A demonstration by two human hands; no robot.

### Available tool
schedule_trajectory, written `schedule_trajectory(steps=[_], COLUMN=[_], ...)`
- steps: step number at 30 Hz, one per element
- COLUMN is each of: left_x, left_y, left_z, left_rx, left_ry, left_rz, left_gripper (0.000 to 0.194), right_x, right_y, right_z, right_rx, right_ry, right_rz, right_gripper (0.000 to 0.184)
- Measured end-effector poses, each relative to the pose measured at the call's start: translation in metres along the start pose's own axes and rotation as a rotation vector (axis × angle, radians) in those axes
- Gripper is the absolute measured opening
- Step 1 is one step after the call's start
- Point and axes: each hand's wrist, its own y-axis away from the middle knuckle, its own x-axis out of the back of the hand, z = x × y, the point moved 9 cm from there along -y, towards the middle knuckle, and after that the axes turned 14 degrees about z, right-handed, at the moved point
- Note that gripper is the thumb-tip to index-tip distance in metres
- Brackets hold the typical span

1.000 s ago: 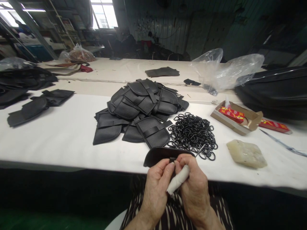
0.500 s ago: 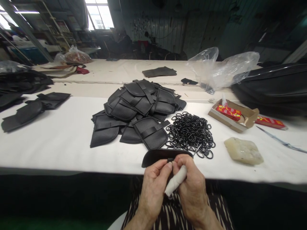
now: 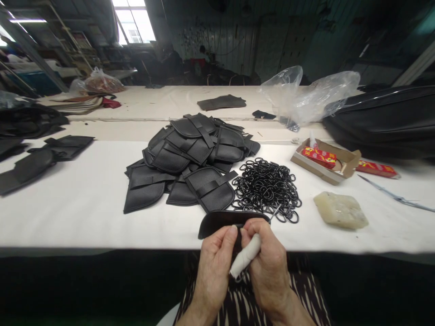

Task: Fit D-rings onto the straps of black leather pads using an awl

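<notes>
My left hand is closed, thumb and fingers pinching the lower edge of a black leather pouch piece at the table's front edge. Close against it, my right hand is closed too, its fingertips at the same part of the leather. A tool with a white-wrapped handle sits in my right hand, and its thin metal tip juts out past the fingers. What lies between the fingertips is hidden. Just beyond are a heap of black D-rings and a pile of black leather pouches.
Right of the rings lie a yellowish block, a cardboard box with a red packet, and a pointed metal tool. Clear plastic bags stand behind. More black pieces lie at the left.
The view has shifted slightly, so the table things appear a little farther left. My left thumb has shifted a little on the leather; both hands keep their hold.
</notes>
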Motion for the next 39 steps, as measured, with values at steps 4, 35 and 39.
schedule_trajectory(steps=[4,35,39], left_x=[-0.002,-0.004,-0.001], left_y=[0.001,-0.002,0.004], left_z=[-0.002,-0.020,-0.025], left_rx=[0.009,0.198,0.292], left_ry=[0.029,0.171,0.232], left_rz=[-0.014,-0.056,-0.046], left_gripper=[0.035,0.031,0.028], right_x=[0.000,0.036,0.031], right_y=[0.001,-0.017,-0.016], right_z=[0.001,0.002,0.009], right_rx=[-0.011,-0.017,-0.080], right_ry=[0.006,0.138,0.132], right_rz=[0.006,0.062,-0.007], right_gripper=[0.012,0.004,0.007])
